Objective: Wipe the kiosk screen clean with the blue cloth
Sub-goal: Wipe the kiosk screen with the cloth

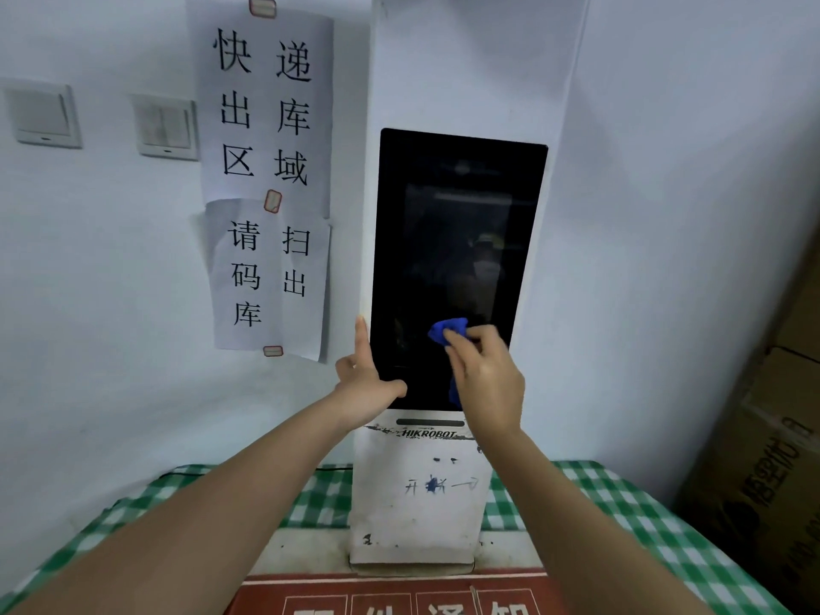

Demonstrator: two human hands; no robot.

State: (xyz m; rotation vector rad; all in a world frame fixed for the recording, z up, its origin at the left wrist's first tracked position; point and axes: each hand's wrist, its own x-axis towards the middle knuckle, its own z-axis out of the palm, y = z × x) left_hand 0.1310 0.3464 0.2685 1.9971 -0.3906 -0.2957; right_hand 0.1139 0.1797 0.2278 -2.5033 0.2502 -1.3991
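Note:
The kiosk screen [457,241] is a tall black panel on a white stand, dark and reflecting faintly. My right hand [486,379] presses a bunched blue cloth [446,330] against the lower part of the glass; a strip of the cloth hangs below my palm. My left hand [366,379] grips the screen's lower left edge, the thumb resting on the glass and the forefinger pointing up along the frame.
The kiosk's scuffed white stand [417,494] rests on a table with a green checked cloth [621,517]. Paper signs [266,179] and two wall switches [166,126] hang at the left. Cardboard boxes [767,459] stand at the right. A red sign [399,597] lies in front.

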